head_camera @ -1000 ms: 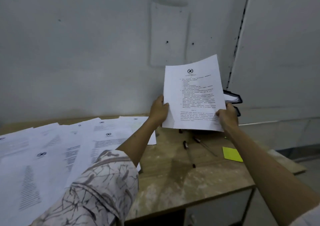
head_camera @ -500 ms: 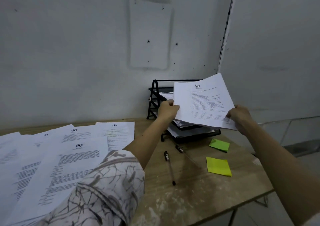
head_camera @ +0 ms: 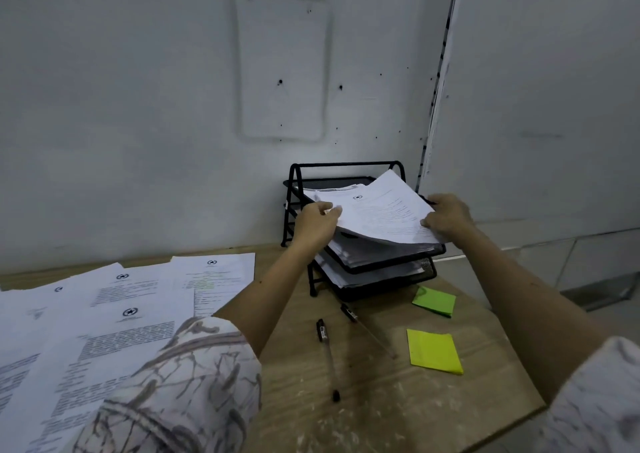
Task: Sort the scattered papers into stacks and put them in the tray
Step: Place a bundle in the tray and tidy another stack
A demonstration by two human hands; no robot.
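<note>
Lowering from an upright pose a second ago, the paper stack (head_camera: 381, 213) is gripped at both edges by the left hand (head_camera: 317, 222) and right hand (head_camera: 448, 215), over the wire tray (head_camera: 381, 265) at centre frame; loose sheets (head_camera: 114, 307) at lower left remain unsorted.

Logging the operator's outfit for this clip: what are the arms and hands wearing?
Both hands, the left hand and the right hand, are bare: no gloves, and no rings or watch that I can see. The forearms are bare too. The left sleeve is pale with a grey-brown branching, marble-like print; the right sleeve looks the same fabric, seen only partly.
</note>
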